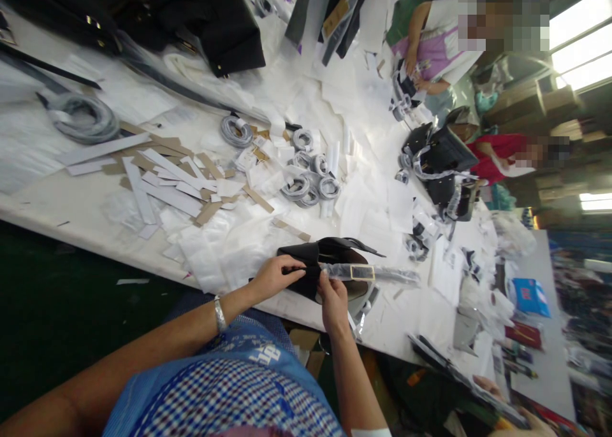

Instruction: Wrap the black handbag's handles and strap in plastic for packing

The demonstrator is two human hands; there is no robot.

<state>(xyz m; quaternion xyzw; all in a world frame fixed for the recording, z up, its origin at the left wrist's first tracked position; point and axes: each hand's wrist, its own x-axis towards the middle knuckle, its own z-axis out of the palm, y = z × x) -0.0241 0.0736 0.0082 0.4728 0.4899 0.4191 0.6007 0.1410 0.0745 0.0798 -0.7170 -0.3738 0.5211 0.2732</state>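
A black handbag [305, 253] lies at the near table edge in front of me, its opening facing right. My left hand [277, 276], with a silver bracelet on the wrist, is closed, thumb and fingers pinching a dark part of the bag. Just to the right, my right hand [333, 298] is closed on the end of a strap wrapped in clear plastic [394, 276]. A gold-framed buckle [362, 272] sits on that strap, which stretches right across the bag. The exact spot where strap and bag meet is partly hidden by my fingers.
Coiled grey straps [306, 188], card strips [167, 192] and white sheets cover the white table [43, 217]. Large black bags [229, 29] stand at the far left. Two co-workers [442, 39] sit across the table; another person's hand [492, 387] is at lower right.
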